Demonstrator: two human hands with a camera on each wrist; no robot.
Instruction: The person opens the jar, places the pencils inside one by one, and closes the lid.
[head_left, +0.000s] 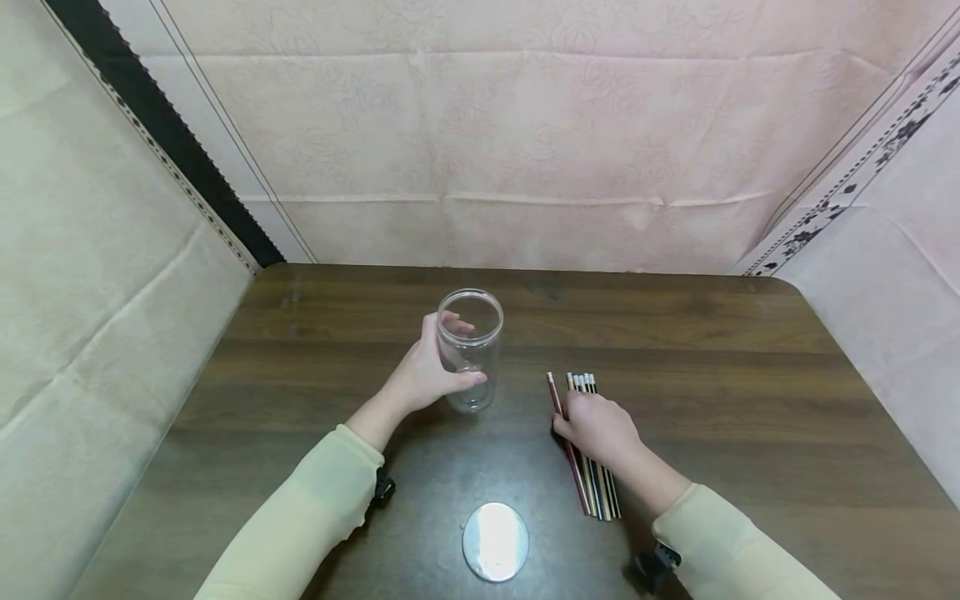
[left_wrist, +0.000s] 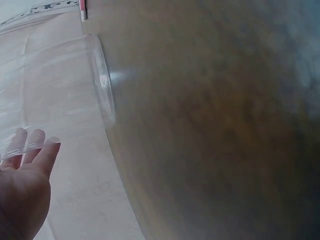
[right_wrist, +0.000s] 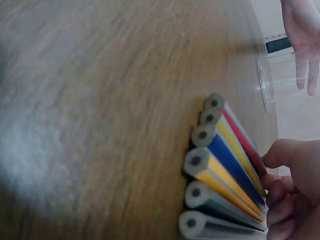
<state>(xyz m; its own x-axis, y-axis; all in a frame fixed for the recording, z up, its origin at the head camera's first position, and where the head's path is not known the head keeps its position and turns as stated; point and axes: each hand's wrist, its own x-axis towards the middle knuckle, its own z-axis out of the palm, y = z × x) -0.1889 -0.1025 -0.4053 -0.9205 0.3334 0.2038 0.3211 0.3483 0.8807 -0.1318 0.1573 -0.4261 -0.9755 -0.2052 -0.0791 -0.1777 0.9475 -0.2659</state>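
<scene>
A tall clear glass jar (head_left: pixel 489 357) stands upright on the table, its open mouth at the top. My left hand (head_left: pixel 427 375) grips its left side, thumb in front and fingers round the back. To the right, several pencils (head_left: pixel 602 493) lie side by side, eraser ends pointing away from me. Over them is my right hand (head_left: pixel 603 429), its thumb and curled fingers pinching the dark red pencil (head_left: pixel 577 477) at the row's left edge. That pencil angles slightly away from the others at its eraser end. Unsharpened ends show in the right wrist view, including a blue pencil (right_wrist: pixel 232 162).
A round, shiny disc (head_left: pixel 495 542), perhaps a lid, lies flat near the front of the wooden table (head_left: pixel 712 375). Pale cloth (head_left: pixel 525 150) hangs behind the table's far edge and along both sides.
</scene>
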